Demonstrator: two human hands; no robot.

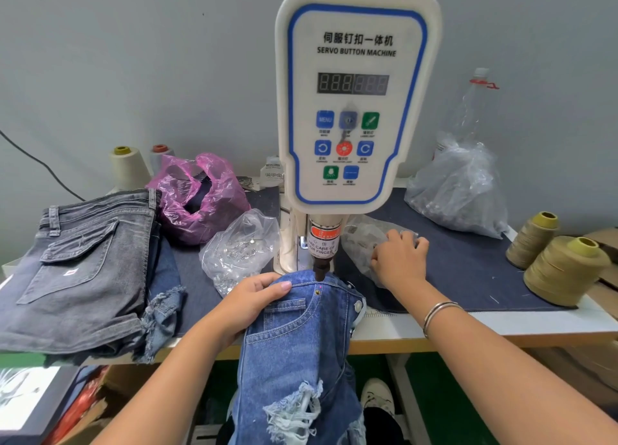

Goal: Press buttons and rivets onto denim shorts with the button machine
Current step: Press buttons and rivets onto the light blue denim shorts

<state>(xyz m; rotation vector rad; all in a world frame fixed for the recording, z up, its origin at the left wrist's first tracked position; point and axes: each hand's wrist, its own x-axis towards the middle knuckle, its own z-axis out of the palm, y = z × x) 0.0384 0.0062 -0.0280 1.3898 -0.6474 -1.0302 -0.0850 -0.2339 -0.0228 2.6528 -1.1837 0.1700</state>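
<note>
Two hands are working at the machine, which is standing at the back middle of the table. Blue shorts are draping over the front edge, with the pocket corner sitting right under the press head; a rivet is already showing on that corner and a button is sitting on the waistband just right of it. Left hand is gripping the denim at the top of the pocket, thumb on top, fingers curled around the bunched cloth. Right hand is reaching into a clear bag right of the press head, fingers bent down into the plastic; can't tell if they're pinching anything. A bracelet is riding on that wrist.

Grey shorts are piling up at the left edge. Another clear bag of hardware is lying just left of the machine, with a pink bag behind it. A bigger clear bag is slumping at the back right, and two olive thread cones are sitting at the right edge. Pale cones are standing at the back left.
</note>
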